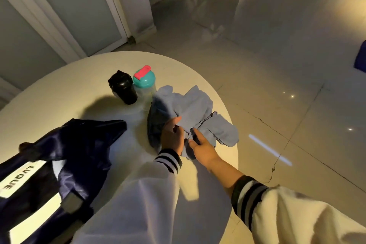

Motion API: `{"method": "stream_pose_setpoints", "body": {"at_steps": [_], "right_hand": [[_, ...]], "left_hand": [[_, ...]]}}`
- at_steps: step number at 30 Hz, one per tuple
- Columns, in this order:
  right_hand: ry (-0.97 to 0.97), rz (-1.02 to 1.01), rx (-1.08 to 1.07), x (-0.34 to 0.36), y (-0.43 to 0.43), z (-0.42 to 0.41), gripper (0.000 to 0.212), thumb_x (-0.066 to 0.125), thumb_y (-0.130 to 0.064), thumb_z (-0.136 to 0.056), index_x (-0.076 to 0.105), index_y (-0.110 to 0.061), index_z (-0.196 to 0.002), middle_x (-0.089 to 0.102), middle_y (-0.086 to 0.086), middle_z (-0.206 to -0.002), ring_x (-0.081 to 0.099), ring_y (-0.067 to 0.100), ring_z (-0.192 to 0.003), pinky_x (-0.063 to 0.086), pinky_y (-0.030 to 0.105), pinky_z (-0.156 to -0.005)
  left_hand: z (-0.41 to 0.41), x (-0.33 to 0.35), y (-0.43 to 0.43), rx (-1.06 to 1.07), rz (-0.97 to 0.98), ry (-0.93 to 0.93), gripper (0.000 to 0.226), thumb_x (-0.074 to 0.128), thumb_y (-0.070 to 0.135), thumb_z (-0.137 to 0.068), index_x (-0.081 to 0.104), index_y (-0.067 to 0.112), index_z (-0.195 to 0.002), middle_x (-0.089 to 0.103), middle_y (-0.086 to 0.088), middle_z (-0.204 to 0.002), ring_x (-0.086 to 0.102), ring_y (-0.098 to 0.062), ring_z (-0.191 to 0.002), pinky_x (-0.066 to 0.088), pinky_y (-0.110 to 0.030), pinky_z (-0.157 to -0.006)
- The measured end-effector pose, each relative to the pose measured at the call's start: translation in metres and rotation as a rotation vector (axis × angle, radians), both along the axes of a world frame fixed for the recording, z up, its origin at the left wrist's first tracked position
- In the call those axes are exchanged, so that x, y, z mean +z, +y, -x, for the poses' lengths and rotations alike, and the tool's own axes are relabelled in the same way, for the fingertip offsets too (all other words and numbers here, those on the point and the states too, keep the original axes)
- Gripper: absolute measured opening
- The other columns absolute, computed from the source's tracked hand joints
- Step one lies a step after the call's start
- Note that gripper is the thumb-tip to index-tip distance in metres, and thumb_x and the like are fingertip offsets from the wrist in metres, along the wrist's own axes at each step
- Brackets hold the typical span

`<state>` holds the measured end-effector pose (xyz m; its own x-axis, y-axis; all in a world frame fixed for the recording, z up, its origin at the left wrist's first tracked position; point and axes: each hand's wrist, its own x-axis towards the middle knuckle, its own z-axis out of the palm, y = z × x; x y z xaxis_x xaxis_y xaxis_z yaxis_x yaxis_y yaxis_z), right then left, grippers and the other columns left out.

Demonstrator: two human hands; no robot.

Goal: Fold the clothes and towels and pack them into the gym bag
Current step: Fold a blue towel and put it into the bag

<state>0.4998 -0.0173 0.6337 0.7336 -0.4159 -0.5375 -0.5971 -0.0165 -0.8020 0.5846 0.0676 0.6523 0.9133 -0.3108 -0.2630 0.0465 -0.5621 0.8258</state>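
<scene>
A crumpled light blue cloth (195, 109) lies in a heap near the right edge of the round white table (79, 85), partly over a darker blue garment (155, 123). My left hand (172, 134) rests on the heap's left side, fingers curled at the cloth's edge. My right hand (202, 143) reaches in from the right, fingers down in the folds at the heap's near edge. A dark navy gym bag (65, 156) with white panels lies open at the table's left front.
A black shaker bottle (123, 87) and a clear bottle with a teal lid and pink cap (144, 79) stand behind the heap. Glossy tiled floor (277, 65) lies beyond the table's right edge. Frosted doors (59, 6) stand at the back left.
</scene>
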Motion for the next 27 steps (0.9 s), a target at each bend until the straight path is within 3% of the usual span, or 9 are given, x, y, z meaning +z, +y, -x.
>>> {"method": "stream_pose_setpoints", "body": {"at_steps": [2, 6, 8, 11, 14, 17, 20, 23, 27], "right_hand": [[-0.043, -0.027, -0.073, 0.011, 0.002, 0.000, 0.052, 0.042, -0.027, -0.107, 0.025, -0.029, -0.156, 0.040, -0.006, -0.154, 0.047, 0.020, -0.131, 0.033, 0.020, -0.095], [-0.149, -0.136, -0.181, 0.040, 0.010, 0.001, 0.056, 0.041, -0.034, -0.107, 0.016, -0.040, -0.157, 0.042, -0.013, -0.146, 0.054, 0.007, -0.099, 0.044, 0.013, -0.080], [-0.210, -0.188, -0.235, 0.054, 0.015, 0.003, 0.056, 0.041, -0.037, -0.107, 0.015, -0.045, -0.155, 0.038, -0.013, -0.149, 0.055, 0.011, -0.112, 0.046, 0.015, -0.085], [-0.264, -0.316, -0.281, 0.064, 0.025, 0.008, 0.056, 0.049, -0.047, -0.102, 0.022, -0.054, -0.150, 0.039, -0.005, -0.156, 0.051, 0.018, -0.128, 0.050, 0.036, -0.100], [-0.275, -0.389, -0.167, 0.076, 0.050, 0.014, 0.052, 0.058, -0.033, -0.101, 0.039, -0.046, -0.147, 0.049, -0.006, -0.145, 0.055, 0.018, -0.123, 0.051, 0.041, -0.102], [-0.272, -0.334, -0.128, 0.088, 0.082, 0.016, 0.031, 0.058, -0.015, -0.099, 0.068, -0.037, -0.118, 0.065, 0.006, -0.131, 0.063, 0.024, -0.116, 0.053, 0.044, -0.101], [-0.296, -0.405, -0.207, 0.107, 0.119, 0.031, 0.033, 0.048, -0.007, -0.099, 0.073, -0.025, -0.111, 0.070, 0.010, -0.117, 0.064, 0.028, -0.108, 0.057, 0.037, -0.088], [-0.344, -0.331, -0.064, 0.123, 0.166, 0.064, 0.033, 0.049, -0.002, -0.097, 0.075, -0.022, -0.101, 0.071, 0.011, -0.105, 0.064, 0.026, -0.099, 0.054, 0.035, -0.080], [-0.325, -0.197, 0.281, 0.122, 0.235, 0.106, 0.032, 0.051, -0.001, -0.097, 0.073, -0.020, -0.109, 0.070, 0.004, -0.114, 0.065, 0.017, -0.103, 0.052, 0.034, -0.091]], "left_hand": [[0.005, 0.016, 0.006, -0.022, 0.018, -0.004, 0.037, 0.047, 0.014, -0.097, 0.061, 0.017, -0.131, 0.061, -0.003, -0.130, 0.054, -0.016, -0.115, 0.039, -0.025, -0.094], [0.015, 0.044, 0.025, 0.008, 0.131, 0.149, 0.031, 0.051, 0.018, -0.093, 0.068, 0.029, -0.117, 0.065, 0.005, -0.110, 0.061, -0.015, -0.103, 0.049, -0.031, -0.092], [0.022, 0.063, 0.040, 0.121, 0.263, 0.237, 0.023, 0.051, 0.018, -0.093, 0.071, 0.029, -0.098, 0.070, 0.001, -0.092, 0.065, -0.020, -0.089, 0.054, -0.037, -0.085], [0.028, 0.092, 0.067, 0.229, 0.332, 0.303, 0.027, 0.051, 0.014, -0.097, 0.065, 0.019, -0.074, 0.058, 0.003, -0.058, 0.053, -0.021, -0.061, 0.046, -0.028, -0.062], [0.041, 0.114, 0.099, 0.142, 0.307, 0.348, 0.020, 0.052, 0.019, -0.093, 0.064, 0.016, -0.078, 0.066, -0.003, -0.071, 0.060, -0.020, -0.066, 0.049, -0.027, -0.062], [0.053, 0.117, 0.140, 0.158, 0.284, 0.280, 0.018, 0.052, 0.030, -0.089, 0.067, 0.021, -0.088, 0.070, 0.001, -0.089, 0.064, -0.019, -0.084, 0.053, -0.030, -0.075], [0.061, 0.104, 0.194, 0.060, 0.110, 0.082, 0.019, 0.048, 0.031, -0.083, 0.065, 0.033, -0.092, 0.069, -0.004, -0.099, 0.066, -0.024, -0.099, 0.049, -0.023, -0.079], [0.086, 0.106, 0.242, 0.171, 0.134, -0.042, 0.039, 0.039, 0.027, -0.079, 0.065, 0.012, -0.104, 0.062, -0.006, -0.099, 0.058, -0.020, -0.095, 0.041, -0.016, -0.077], [0.112, 0.089, 0.308, 0.198, 0.130, -0.167, 0.027, 0.043, 0.017, -0.088, 0.064, 0.001, -0.093, 0.061, -0.024, -0.089, 0.059, -0.037, -0.087, 0.051, -0.048, -0.078]]}}
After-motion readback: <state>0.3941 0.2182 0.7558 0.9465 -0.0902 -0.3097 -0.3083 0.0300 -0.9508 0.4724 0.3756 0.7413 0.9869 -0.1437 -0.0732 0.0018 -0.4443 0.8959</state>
